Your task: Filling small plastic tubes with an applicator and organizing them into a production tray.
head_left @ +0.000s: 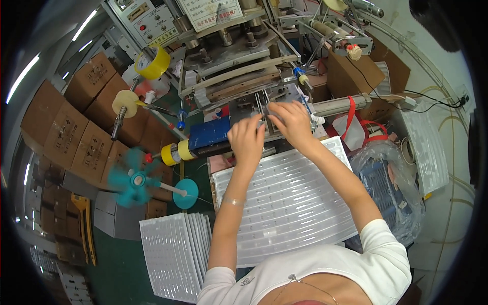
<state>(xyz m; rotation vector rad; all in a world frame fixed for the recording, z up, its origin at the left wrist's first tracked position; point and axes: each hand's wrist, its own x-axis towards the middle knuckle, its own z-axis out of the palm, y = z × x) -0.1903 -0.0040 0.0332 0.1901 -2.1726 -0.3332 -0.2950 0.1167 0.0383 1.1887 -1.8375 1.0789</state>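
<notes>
Both my hands reach forward to the bed of a metal press machine [239, 81]. My left hand [246, 140] is closed with its fingers bent, at the near edge of the bed. Just to its right, my right hand [292, 122] is also closed, fingers curled inward toward the left one. Narrow metal rails [262, 101] run between and beyond the fingertips. Anything pinched in the fingers is too small or hidden to make out. Under my forearms lies a ribbed clear plastic tray sheet [290, 198] with rows of small items.
A stack of similar trays [175, 254] stands at lower left. Left of the press are a blue box [209, 131], yellow tape rolls [152, 62], a teal fan [137, 179] and piled cartons [61, 122]. A plastic-wrapped blue crate [381, 193] sits at right.
</notes>
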